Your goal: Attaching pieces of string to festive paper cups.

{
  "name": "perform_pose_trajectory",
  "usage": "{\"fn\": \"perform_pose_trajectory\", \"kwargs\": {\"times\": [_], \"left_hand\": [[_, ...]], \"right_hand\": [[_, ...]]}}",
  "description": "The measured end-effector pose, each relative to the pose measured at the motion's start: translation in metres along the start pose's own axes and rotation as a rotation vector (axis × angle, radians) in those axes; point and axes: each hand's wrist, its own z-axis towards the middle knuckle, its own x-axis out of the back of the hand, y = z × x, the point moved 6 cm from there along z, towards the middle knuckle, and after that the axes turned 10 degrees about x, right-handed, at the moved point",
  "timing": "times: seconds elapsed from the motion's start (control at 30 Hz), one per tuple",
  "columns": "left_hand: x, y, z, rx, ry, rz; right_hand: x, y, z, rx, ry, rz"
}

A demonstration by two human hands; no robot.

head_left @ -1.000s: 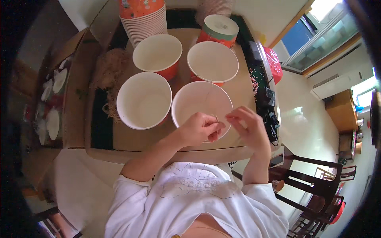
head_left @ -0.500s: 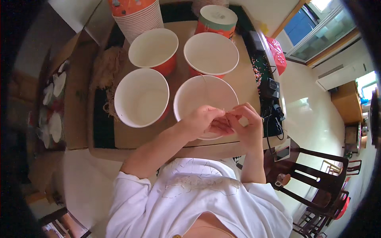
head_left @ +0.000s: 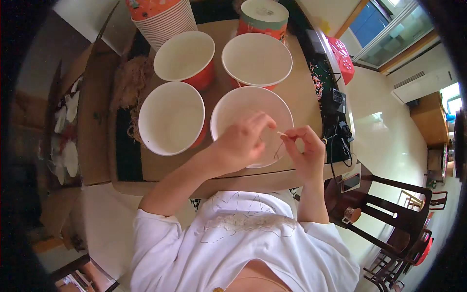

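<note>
Over the near right paper bucket (head_left: 224, 104), white inside, both my hands work close together. My right hand (head_left: 307, 146) pinches a thin brown strand (head_left: 278, 155) between thumb and fingertips; a small pale tip sticks out toward the left, and the rest dangles inside the bucket. Just left of it, my left hand (head_left: 245, 138) has its thumb and fingers apart, with nothing visible between them. Another bit of strand shows at this bucket's far rim. Three more orange-red buckets stand around it: near left (head_left: 171, 119), far left (head_left: 185, 56) and far right (head_left: 258, 58).
A tall stack of nested buckets (head_left: 165, 24) rises at the back left, beside a tangle of brown fibre (head_left: 134, 82). An upside-down bucket (head_left: 264, 19) stands at the back. Black adapters and cables (head_left: 338, 104) line the right edge. A dark chair (head_left: 389, 209) holds a phone (head_left: 350, 181).
My hands were together at the strand; my left hand has come away up and left, its fingers parting. My right hand keeps its pinch. The view has shifted slightly.
</note>
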Motion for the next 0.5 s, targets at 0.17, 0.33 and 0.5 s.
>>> {"fn": "perform_pose_trajectory", "kwargs": {"times": [0.17, 0.33, 0.5], "left_hand": [[-0.032, -0.007, 0.006, 0.213, -0.302, -0.249], [-0.042, -0.028, -0.002, 0.348, -0.374, -0.365], [-0.038, -0.026, -0.005, 0.468, -0.470, -0.595]], "right_hand": [[0.003, 0.003, -0.003, -0.024, 0.003, 0.047], [0.003, 0.002, -0.006, -0.011, -0.008, 0.048], [0.001, -0.004, -0.002, 0.056, -0.069, 0.037]]}}
